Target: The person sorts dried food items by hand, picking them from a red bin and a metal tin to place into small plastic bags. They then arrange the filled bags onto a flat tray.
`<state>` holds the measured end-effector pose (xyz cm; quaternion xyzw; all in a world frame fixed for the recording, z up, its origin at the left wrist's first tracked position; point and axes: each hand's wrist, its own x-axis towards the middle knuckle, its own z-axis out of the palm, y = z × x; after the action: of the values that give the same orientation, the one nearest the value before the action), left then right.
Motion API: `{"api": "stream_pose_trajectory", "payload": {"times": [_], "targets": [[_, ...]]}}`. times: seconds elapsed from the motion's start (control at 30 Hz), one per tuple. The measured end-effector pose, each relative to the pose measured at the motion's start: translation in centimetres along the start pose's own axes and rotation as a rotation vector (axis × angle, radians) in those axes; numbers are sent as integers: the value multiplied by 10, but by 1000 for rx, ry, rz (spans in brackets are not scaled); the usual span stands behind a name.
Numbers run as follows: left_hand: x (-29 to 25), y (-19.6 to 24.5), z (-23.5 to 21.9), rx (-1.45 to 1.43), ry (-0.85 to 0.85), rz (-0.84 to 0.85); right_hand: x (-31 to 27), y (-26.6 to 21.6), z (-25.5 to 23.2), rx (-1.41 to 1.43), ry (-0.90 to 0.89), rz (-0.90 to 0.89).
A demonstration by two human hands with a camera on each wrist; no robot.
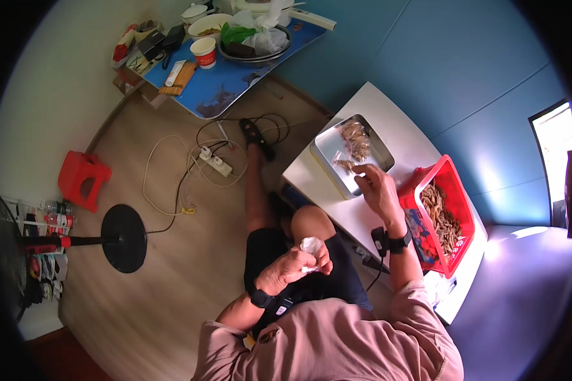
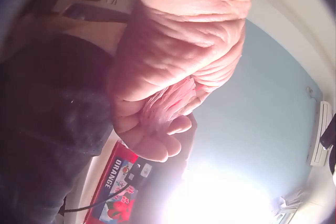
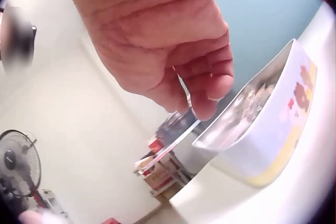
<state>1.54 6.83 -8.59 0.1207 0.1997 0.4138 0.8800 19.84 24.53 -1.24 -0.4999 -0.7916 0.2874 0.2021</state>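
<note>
In the head view my left hand [image 1: 292, 269] grips a crumpled whitish plastic bundle [image 1: 311, 246] above the lap. Its fingers curl round the thin, pinkish-looking plastic [image 2: 170, 100] in the left wrist view. My right hand [image 1: 379, 192] hovers at the near edge of a rectangular metal tin [image 1: 378, 149], fingers loosely bent. Clear packets of brown pieces [image 1: 356, 141] lie inside the tin, and a smaller packet [image 1: 344, 164] sits close to the right fingertips. Nothing shows between the fingers of the right hand [image 3: 178, 61] in the right wrist view.
A red basket [image 1: 465, 209] of brown strips stands right of the tin on the white table [image 1: 381, 105]. A blue table [image 1: 219, 86] with bowls and a cup is at the back. Cables, a power strip [image 1: 215, 161], a red stool [image 1: 82, 178] and a fan base [image 1: 124, 238] occupy the floor.
</note>
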Motion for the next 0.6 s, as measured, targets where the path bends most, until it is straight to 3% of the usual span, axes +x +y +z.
{"api": "stream_pose_trajectory", "payload": {"times": [0.17, 0.23, 0.33, 0.47, 0.57, 0.6], "targets": [[7, 5, -7, -101, -35, 49, 39, 44, 20, -372, -48, -62], [7, 6, -10, -171, -54, 37, 42, 38, 23, -416, -168, 49], [9, 7, -16, -222, -61, 40, 45, 45, 33, -446, -110, -4], [10, 11, -21, -254, 3, 44, 47, 63, 38, -413, -61, 3], [10, 14, -23, -264, 60, 94, 42, 59, 31, -257, 11, -41], [9, 14, -22, -257, 92, 136, 38, 47, 24, -67, 22, 35]]}}
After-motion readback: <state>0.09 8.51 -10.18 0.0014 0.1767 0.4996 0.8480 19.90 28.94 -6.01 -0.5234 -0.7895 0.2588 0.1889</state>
